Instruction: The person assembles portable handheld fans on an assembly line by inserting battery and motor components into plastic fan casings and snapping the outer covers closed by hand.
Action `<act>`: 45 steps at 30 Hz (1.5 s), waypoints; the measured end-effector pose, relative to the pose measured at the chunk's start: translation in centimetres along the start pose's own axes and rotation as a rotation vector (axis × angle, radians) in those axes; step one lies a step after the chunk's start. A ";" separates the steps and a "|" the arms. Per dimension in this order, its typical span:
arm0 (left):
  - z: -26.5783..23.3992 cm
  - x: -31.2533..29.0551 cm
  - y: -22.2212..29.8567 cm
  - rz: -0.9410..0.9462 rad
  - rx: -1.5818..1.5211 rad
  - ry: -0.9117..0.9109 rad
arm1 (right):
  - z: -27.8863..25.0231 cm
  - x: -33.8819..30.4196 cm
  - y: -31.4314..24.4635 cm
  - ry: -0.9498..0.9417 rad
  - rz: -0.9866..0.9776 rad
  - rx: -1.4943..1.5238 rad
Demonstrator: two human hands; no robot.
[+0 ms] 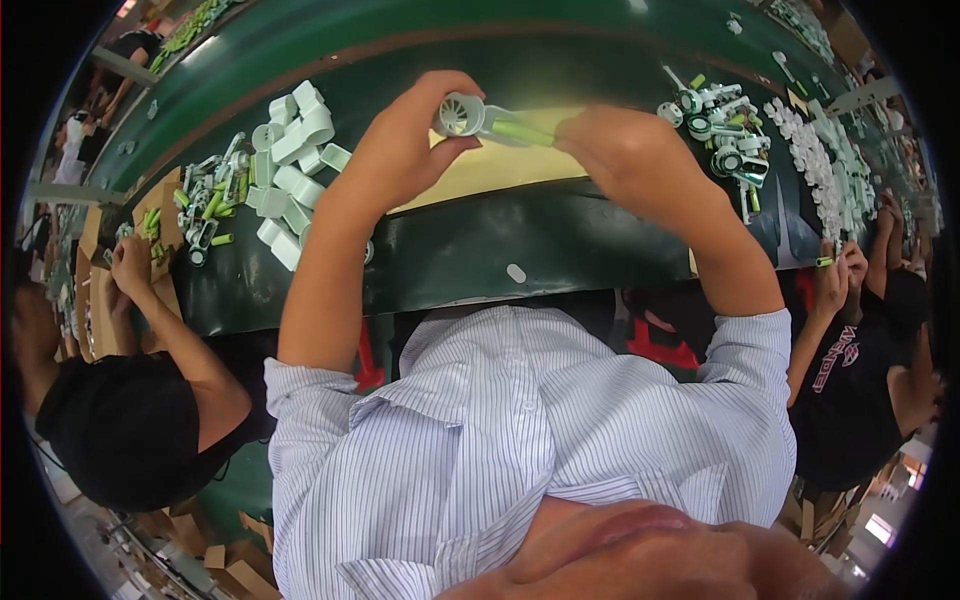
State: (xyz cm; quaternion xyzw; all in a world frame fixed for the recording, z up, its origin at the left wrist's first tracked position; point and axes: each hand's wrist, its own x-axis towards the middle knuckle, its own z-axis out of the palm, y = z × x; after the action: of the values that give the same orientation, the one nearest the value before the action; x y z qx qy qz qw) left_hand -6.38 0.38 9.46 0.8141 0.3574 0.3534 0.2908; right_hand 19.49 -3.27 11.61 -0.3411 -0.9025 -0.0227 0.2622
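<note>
Above a yellow sheet (478,183), my left hand (405,145) is wrapped around a pale handheld fan body (461,115), with thumb and fingers on either side of its round, slotted head. The fan's handle points right, toward my right hand (632,150). Along that handle lies a bright green cylinder (523,132). My right hand's fingers are closed at the cylinder's right end, slightly blurred, and they cover that end of the handle. On the table edge nearest me is a small pale oval piece (516,272).
Left of me are a heap of pale plastic shells (293,140) and a pile of fan parts with green cylinders (215,190). Another pile of fan assemblies (725,130) and many white pieces (815,150) lie right. Co-workers sit at both sides of the green table (440,255).
</note>
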 end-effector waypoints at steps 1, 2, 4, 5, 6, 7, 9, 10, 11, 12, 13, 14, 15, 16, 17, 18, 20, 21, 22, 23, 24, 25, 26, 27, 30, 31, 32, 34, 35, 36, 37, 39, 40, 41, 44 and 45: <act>0.4 -0.5 0.0 0.007 -0.124 0.019 | -0.1 -0.2 -0.5 -0.075 0.025 -0.020; 0.7 -0.7 0.1 0.004 -0.133 0.011 | -0.2 -0.2 -0.7 -0.205 0.063 -0.057; 1.3 -1.0 0.3 0.003 -0.331 0.043 | -0.2 0.1 -1.5 -0.257 0.107 -0.081; 1.5 -1.1 0.6 0.008 -0.341 0.007 | 0.0 0.2 -1.8 -0.302 0.139 -0.108; 1.6 -1.2 0.4 0.005 -0.348 0.005 | 0.2 0.2 -1.8 -0.309 0.143 -0.106; 1.7 -1.2 0.2 0.014 -0.410 -0.014 | 0.4 0.4 -1.7 -0.328 0.218 -0.003; 1.7 -1.2 -0.6 0.020 -0.474 -0.032 | 0.4 0.9 -1.3 -0.349 0.294 0.102; 1.7 -1.4 -1.2 0.027 -0.533 -0.091 | -0.2 1.7 -1.0 -0.484 0.490 0.372; 1.6 -1.4 -1.7 0.034 -0.591 -0.150 | -0.4 2.2 -0.6 -0.613 0.683 0.645; 1.5 -1.3 -1.9 0.030 -0.592 -0.149 | -0.1 2.4 -0.3 -0.688 0.738 0.870; 1.6 -0.9 -1.8 0.058 -0.602 -0.173 | 0.3 2.4 0.0 -0.755 0.795 1.097; 1.7 -0.7 -1.8 0.087 -0.611 -0.197 | 1.1 2.3 0.1 -0.736 0.818 1.183; 1.8 -0.6 -1.9 0.089 -0.637 -0.198 | 2.0 1.9 0.1 -0.686 0.860 1.283; 2.0 -0.3 -1.9 0.077 -0.733 -0.148 | 2.7 1.8 0.2 -0.638 0.893 1.381; 2.4 -0.2 -1.7 0.066 -0.829 -0.098 | 3.2 1.8 0.4 -0.606 0.916 1.406; 3.2 -0.5 -1.5 0.029 -0.946 -0.013 | 3.4 1.9 0.1 -0.609 0.914 1.405; 5.1 -1.3 -0.8 -0.091 -0.967 0.175 | 4.0 2.1 -0.2 -0.467 0.981 1.391; 6.0 -1.7 0.3 -0.171 -0.861 0.246 | 4.6 2.0 0.1 -0.498 0.968 1.428; 6.8 -2.4 0.7 -0.228 -0.899 0.379 | 4.9 2.3 -0.7 -0.488 0.970 1.421; 7.7 -2.9 0.5 -0.284 -0.938 0.509 | 5.2 2.5 -1.3 -0.474 0.977 1.411; 8.0 -3.0 0.4 -0.299 -1.022 0.576 | 5.6 2.4 -1.5 -0.442 0.955 1.454; 8.2 -3.4 0.7 -0.358 -1.015 0.550 | 6.4 2.3 -1.6 -0.387 0.921 1.521; 8.3 -3.7 1.1 -0.417 -1.007 0.524 | 6.9 2.4 -1.7 -0.331 0.886 1.586; 9.0 -3.8 1.0 -0.431 -1.096 0.576 | 6.9 2.5 -2.0 -0.283 0.927 1.569; 7.8 -3.5 0.5 -0.382 -0.985 0.425 | 7.5 2.4 -2.0 -0.307 0.876 1.553; 7.8 -2.9 0.4 -0.431 -1.000 0.465 | 7.4 2.5 -2.0 -0.299 0.846 1.524; 7.7 -2.8 -0.3 -0.437 -0.998 0.469 | 7.1 2.7 -2.0 -0.288 0.817 1.494; 7.3 -2.6 -1.8 -0.402 -0.741 0.380 | 6.1 3.2 -1.6 -0.358 0.774 1.310; 7.3 -2.2 -2.2 -0.371 -0.755 0.403 | 5.6 3.1 -0.6 -0.457 0.709 1.086; 7.4 -2.4 -2.3 -0.371 -0.755 0.401 | 5.1 2.9 0.1 -0.548 0.640 0.861; 7.4 -2.6 -1.7 -0.420 -0.732 0.406 | 4.8 2.3 0.4 -0.405 0.713 0.899; 7.0 -2.1 -0.8 -0.487 -0.703 0.382 | 5.2 2.0 0.1 -0.150 0.762 0.822; 6.8 -1.8 -0.6 -0.489 -0.705 0.374 | 5.8 1.9 -0.2 -0.146 0.770 0.822; 6.6 -1.5 -0.7 -0.445 -0.603 0.337 | 6.6 1.7 -0.5 -0.062 0.730 0.759; 6.6 -1.0 -1.2 -0.421 -0.467 0.224 | 7.5 1.3 -0.5 0.100 0.686 0.683; 7.0 -1.0 -1.2 -0.434 -0.495 0.204 | 7.7 1.2 -0.1 0.086 0.745 0.741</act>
State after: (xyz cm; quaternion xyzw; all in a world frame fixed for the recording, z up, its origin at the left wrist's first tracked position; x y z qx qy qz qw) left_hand -1.83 -1.20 4.13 0.5843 0.4529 0.4390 0.5106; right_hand 15.16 -0.89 5.54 -0.5220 -0.6560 0.3785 0.3923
